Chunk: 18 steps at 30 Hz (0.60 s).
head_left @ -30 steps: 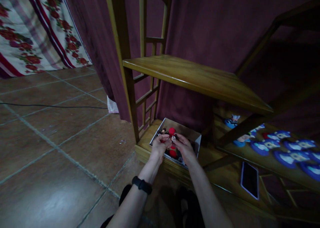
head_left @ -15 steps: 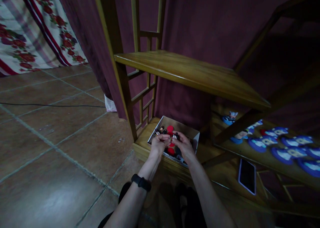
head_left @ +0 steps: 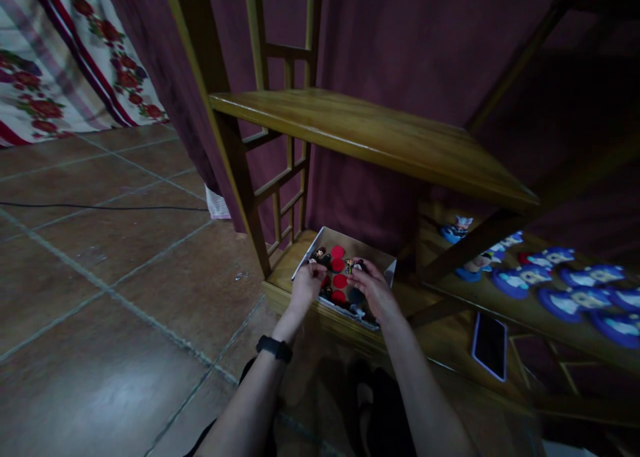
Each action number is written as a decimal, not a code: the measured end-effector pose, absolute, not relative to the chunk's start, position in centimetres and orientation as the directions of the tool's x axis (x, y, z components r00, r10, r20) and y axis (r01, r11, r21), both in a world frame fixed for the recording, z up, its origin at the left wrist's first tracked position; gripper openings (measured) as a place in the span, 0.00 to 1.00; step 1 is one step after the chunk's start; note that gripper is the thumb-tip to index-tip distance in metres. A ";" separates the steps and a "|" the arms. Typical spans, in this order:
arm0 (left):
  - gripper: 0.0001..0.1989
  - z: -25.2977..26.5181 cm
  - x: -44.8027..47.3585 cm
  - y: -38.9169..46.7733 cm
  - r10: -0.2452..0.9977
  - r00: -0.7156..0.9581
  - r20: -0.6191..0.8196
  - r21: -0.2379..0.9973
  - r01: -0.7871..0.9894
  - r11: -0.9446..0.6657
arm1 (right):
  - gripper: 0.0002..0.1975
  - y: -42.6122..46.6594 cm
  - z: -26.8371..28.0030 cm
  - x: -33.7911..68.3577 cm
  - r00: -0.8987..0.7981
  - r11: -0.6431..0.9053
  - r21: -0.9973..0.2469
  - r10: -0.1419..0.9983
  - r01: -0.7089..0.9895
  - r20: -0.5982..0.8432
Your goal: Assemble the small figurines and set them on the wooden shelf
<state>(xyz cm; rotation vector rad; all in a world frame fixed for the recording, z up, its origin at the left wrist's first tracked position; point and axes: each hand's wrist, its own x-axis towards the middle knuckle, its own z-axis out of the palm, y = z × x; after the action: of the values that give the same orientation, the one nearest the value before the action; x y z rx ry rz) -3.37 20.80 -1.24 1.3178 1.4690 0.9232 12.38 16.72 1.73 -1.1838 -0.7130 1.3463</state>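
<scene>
A shallow white-rimmed box (head_left: 384,254) stands on the low shelf, with several red discs (head_left: 340,281) lined up down its middle. Small dark-haired figurines (head_left: 320,253) lie along its left side. Over that side my left hand (head_left: 307,285) is closed, its fingertips pinched together among the figurines; what they hold is hidden. At the box's right half, my right hand (head_left: 376,289) has its thumb and fingers closed on a small black-and-white figurine (head_left: 356,265). A dark round piece (head_left: 355,295) lies below that hand.
A wooden shelf board (head_left: 360,133) juts out above the box. To the right, several figurines on blue bases (head_left: 523,280) stand on another shelf, above a phone (head_left: 490,345). A lattice side panel (head_left: 280,187) rises at the left, and a black cable (head_left: 105,207) crosses the tiled floor.
My hands have moved apart from the middle of the box. The left went left toward the figurines there, the right slightly right with a figurine. More of the red discs shows.
</scene>
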 end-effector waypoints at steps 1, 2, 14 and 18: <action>0.05 -1.5 -3.4 20.7 0.989 0.024 -0.149 0.911 0.392 0.128 | 0.18 16.7 1.7 12.5 0.162 -0.171 -0.925 0.958 -0.339 -0.236; 0.05 -1.7 -3.3 20.5 0.987 0.035 -0.157 0.881 0.456 0.124 | 0.18 16.8 1.6 12.7 0.167 -0.174 -0.928 0.957 -0.331 -0.239; 0.19 -1.8 -1.0 19.2 0.968 -0.057 -0.243 0.838 0.490 0.239 | 0.20 16.9 2.3 13.9 0.217 -0.140 -0.935 0.952 -0.325 -0.217; 0.16 -1.2 -1.3 19.4 0.965 -0.039 -0.261 0.867 0.430 0.252 | 0.19 16.8 2.7 13.9 0.233 -0.137 -0.933 0.947 -0.332 -0.222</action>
<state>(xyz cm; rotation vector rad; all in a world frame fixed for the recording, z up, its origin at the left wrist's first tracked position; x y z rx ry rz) -1.33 19.38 -1.23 1.3197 1.6240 0.7464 13.89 16.81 2.66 -1.2149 -0.6870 1.2692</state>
